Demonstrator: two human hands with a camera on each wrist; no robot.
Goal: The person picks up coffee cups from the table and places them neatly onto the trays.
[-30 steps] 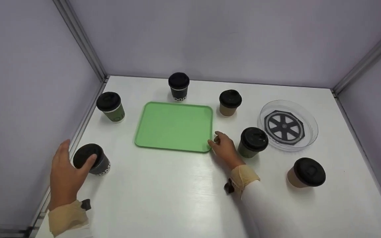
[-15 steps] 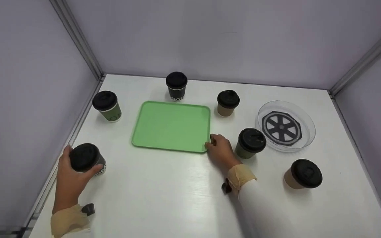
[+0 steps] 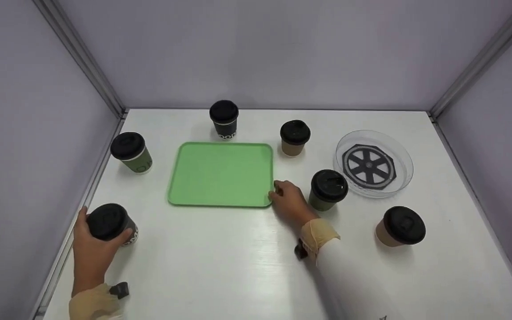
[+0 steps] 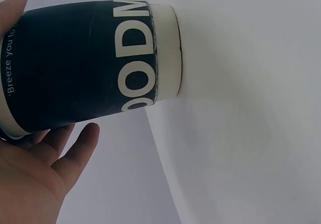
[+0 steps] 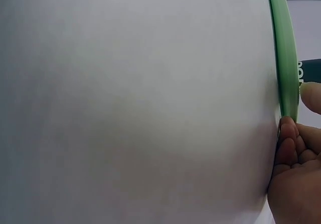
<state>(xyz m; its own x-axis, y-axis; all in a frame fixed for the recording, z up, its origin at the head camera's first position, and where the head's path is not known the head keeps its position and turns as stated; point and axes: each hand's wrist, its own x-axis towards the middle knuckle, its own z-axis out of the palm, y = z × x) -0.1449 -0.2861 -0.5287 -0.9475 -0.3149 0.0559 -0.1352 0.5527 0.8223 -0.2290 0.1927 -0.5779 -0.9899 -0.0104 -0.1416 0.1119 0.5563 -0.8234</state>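
Note:
At the table's left front, my left hand (image 3: 92,253) holds a dark paper coffee cup (image 3: 110,223) with a black lid, thumb on one side and fingers on the other. In the left wrist view this cup (image 4: 85,63) shows pale lettering, and its base is at or close to the white surface. My right hand (image 3: 290,202) grips the green tray (image 3: 222,175) at its near right corner. The right wrist view has the thumb above the tray's rim (image 5: 286,58) and curled fingers against its edge.
Behind the tray stand another dark cup (image 3: 225,120) and a brown cup (image 3: 294,138). A green cup (image 3: 131,152) is at left. Beside my right wrist is a second green cup (image 3: 328,190), then a brown cup (image 3: 400,226) and a clear round dish (image 3: 405,175). Walls enclose the table.
My left hand has closed from spread fingers to a hold round the dark cup. My right hand has come in against the tray's edge. The head view has shifted slightly.

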